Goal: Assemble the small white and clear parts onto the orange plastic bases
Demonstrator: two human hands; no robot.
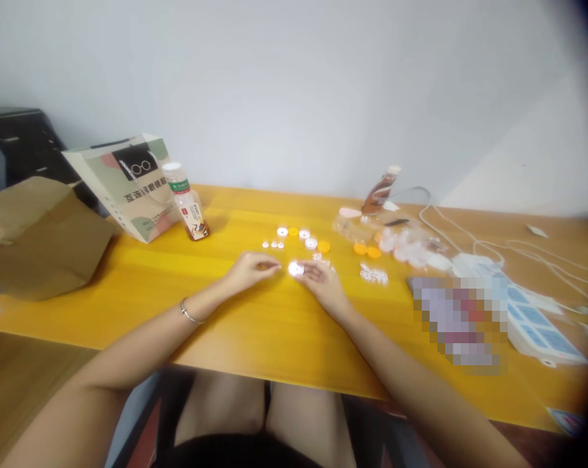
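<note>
A small white round disc (pixel 294 268) is pinched between the thumb and fingers of my right hand (pixel 320 285), just above the table. My left hand (pixel 251 271) is a short way to its left, thumb and forefinger pressed together at the tips. Whatever that pinch holds is too small to make out. Beyond my hands lie more white discs (pixel 282 231) and orange discs (pixel 293 231). Small white pegs (pixel 274 244) stand in a short row behind my left hand. Small white pieces (pixel 373 273) form a cluster to the right of my right hand.
A brown paper bag (pixel 45 234), a printed carrier bag (pixel 128 188) and a labelled bottle (pixel 187 203) stand at left. On the right are a dark drink bottle (pixel 380 190), clear plastic packaging (pixel 355 227), white cables (pixel 450 218), a power strip (pixel 542 325) and a pixelated flat object (pixel 454 322).
</note>
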